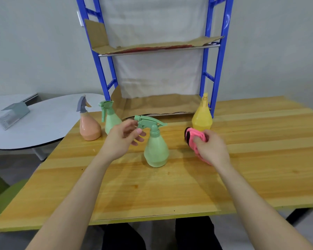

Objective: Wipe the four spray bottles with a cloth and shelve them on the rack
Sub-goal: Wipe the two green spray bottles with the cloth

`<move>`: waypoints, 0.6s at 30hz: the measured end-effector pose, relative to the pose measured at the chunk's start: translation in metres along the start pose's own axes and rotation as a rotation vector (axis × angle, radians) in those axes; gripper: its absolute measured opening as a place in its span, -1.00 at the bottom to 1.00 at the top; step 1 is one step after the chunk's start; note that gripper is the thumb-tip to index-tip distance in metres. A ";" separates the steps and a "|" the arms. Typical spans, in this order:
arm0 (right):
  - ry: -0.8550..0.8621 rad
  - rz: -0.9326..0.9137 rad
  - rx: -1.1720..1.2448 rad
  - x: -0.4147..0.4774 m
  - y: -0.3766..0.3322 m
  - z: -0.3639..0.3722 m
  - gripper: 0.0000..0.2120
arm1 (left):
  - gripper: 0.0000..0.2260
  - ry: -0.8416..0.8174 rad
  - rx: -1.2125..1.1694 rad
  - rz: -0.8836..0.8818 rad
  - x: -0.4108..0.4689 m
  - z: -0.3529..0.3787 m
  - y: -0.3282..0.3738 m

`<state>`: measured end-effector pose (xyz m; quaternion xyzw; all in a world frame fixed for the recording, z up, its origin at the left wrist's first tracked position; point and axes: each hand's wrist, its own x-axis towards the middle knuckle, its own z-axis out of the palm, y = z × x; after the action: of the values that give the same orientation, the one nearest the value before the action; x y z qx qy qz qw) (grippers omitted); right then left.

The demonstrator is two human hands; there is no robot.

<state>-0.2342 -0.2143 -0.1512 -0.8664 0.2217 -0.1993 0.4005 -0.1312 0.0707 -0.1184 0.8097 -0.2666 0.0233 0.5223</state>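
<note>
Gripping a pink cloth (195, 137), the right hand (211, 148) sits right of centre. The left hand (123, 138), fingers loose, is beside the central green spray bottle (156, 150).

The tabletop (152, 192) is smooth, faintly glossy wood; the peach bottle (89, 129) on it is shiny plastic. The cloth (195, 135) looks fuzzy, the rack (219, 69) glossy painted metal with matt cardboard liners (157, 103).

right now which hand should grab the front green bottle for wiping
Left. The left hand is empty and right beside the top of the front green bottle, while the right hand already grips the cloth, so it is probably better kept for wiping.
</note>
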 end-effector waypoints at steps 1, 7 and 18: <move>0.012 0.058 0.076 0.006 -0.002 -0.007 -0.84 | -0.85 0.016 -0.023 -0.003 0.000 0.002 -0.001; 0.128 0.024 0.240 0.036 -0.046 -0.028 -0.74 | -0.85 0.090 -0.060 0.005 0.007 0.017 0.007; -0.200 -0.643 0.318 -0.004 -0.068 0.000 -0.80 | -0.94 0.058 0.005 0.049 0.020 0.027 0.025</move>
<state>-0.2223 -0.1727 -0.0990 -0.8340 -0.1360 -0.2612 0.4666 -0.1322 0.0314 -0.1036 0.8032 -0.2709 0.0603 0.5271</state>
